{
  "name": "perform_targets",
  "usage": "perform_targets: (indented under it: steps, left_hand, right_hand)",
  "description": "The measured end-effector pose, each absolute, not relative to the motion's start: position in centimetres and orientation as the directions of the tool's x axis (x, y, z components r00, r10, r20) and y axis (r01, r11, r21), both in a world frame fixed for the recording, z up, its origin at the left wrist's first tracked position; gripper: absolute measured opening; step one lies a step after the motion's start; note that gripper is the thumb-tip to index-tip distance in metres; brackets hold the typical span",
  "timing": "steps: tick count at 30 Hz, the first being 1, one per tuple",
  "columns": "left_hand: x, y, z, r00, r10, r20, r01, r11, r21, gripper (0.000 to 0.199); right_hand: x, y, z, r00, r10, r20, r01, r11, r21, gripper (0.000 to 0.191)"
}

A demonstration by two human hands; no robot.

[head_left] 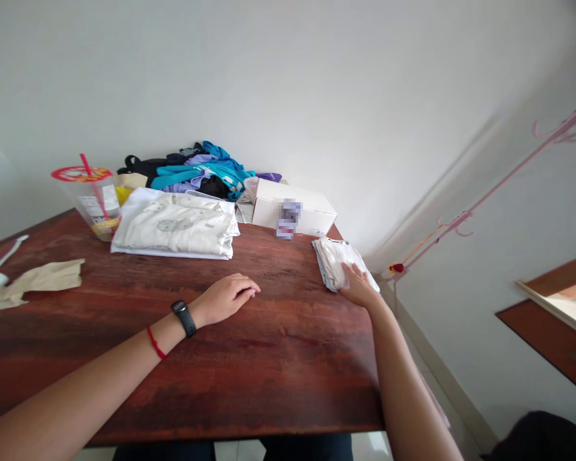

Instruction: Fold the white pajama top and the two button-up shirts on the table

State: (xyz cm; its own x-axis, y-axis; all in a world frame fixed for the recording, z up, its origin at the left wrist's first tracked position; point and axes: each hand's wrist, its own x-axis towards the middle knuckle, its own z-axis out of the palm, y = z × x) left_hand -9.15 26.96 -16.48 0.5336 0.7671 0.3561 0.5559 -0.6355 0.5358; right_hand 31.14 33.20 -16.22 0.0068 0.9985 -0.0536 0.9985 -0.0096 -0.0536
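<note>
My right hand (358,283) lies flat, fingers stretched out, on a small folded stack of pale cloth (335,261) at the table's right side. Over the middle of the table is my left hand (228,296), with a black band on its wrist. Its fingers are loosely extended with a slight bend, and nothing shows in them. Beyond it, a folded white garment with a grey print (182,225) rests on a flat white sheet or bag (125,246). Whether my left hand touches the tabletop is hard to judge.
The dark red-brown wooden table (249,378) stands against a wall. At its back are a white box (292,203) and a heap of blue, purple and black clothes (196,169). A plastic cup with straw (92,202) and a beige paper piece (52,276) are left. A pink rack (461,221) stands right.
</note>
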Motion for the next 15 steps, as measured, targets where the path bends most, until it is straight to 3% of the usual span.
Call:
perform_targets:
  steps: [4, 10, 15]
  left_hand:
    - [-9.2, 27.0, -16.7, 0.536, 0.759, 0.369, 0.558, -0.646, 0.52, 0.025]
    - [-9.1, 27.1, -16.6, 0.541, 0.755, 0.371, 0.556, -0.652, 0.515, 0.026]
    - [-9.1, 27.0, -16.6, 0.543, 0.756, 0.366, 0.561, -0.651, 0.512, 0.026]
  right_hand:
    - [31.0, 33.7, -16.7, 0.008, 1.0, 0.019, 0.996, -0.006, -0.088, 0.086]
    - [31.0, 34.4, -16.8, 0.069, 0.961, 0.268, 0.954, 0.015, -0.298, 0.059]
    - [30.3, 34.5, -18.0, 0.154, 0.922, 0.356, 0.941, -0.027, -0.336, 0.067]
